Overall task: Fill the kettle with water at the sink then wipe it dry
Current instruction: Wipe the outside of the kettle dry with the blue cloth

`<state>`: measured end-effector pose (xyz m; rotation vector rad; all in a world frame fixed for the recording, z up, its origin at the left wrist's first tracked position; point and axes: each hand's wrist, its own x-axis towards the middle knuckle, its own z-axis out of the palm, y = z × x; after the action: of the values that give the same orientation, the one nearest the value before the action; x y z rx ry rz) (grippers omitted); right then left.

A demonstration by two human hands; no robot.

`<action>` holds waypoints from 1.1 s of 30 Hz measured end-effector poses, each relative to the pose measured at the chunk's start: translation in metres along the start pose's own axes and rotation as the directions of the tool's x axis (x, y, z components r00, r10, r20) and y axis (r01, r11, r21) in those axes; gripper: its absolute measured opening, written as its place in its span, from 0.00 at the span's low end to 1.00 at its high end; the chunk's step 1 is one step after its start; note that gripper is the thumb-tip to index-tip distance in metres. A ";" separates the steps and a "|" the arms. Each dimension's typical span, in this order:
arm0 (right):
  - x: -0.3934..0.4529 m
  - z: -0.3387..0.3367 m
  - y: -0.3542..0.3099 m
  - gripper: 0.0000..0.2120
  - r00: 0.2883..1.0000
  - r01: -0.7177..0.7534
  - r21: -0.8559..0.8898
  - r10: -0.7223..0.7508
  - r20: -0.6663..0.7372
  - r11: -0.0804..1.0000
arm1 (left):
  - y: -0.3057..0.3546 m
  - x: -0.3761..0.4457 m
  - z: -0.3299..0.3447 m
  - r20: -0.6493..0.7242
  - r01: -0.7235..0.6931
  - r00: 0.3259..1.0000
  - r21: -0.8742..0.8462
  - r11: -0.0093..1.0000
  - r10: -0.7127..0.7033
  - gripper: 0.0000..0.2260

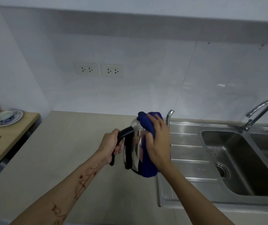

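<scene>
- The black handle (121, 140) of the kettle (134, 151) is gripped by the left hand (112, 143), fingers wrapped fully round it.
- A blue cloth (147, 159) is pressed flat against the kettle's right side by the right hand (158, 143), palm and spread fingers on top of it; the cloth is draped from the lid down to the base.
- The kettle is held upright over the beige counter (65, 151), just beside the left edge of the sink's (195, 159) drainboard, and apart from the tap (258, 114).
- No water is seen running from the tap; droplets are visible in the basin.
- Filling is judged complete, though the water level cannot be seen.
- Wiping is judged under way; the handle side is not covered by the cloth.
</scene>
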<state>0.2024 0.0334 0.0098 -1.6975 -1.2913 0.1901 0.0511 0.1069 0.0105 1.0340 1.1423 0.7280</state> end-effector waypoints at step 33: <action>0.014 -0.012 -0.068 0.15 0.735 0.678 -0.674 -0.260 0.626 0.293 | -0.013 -0.014 0.005 -0.292 0.026 0.954 0.305 0.952 0.068 0.19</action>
<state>0.1714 0.0364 0.0728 -2.0078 -2.4938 -0.7009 0.0513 0.0888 0.0043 1.2238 1.5455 0.7573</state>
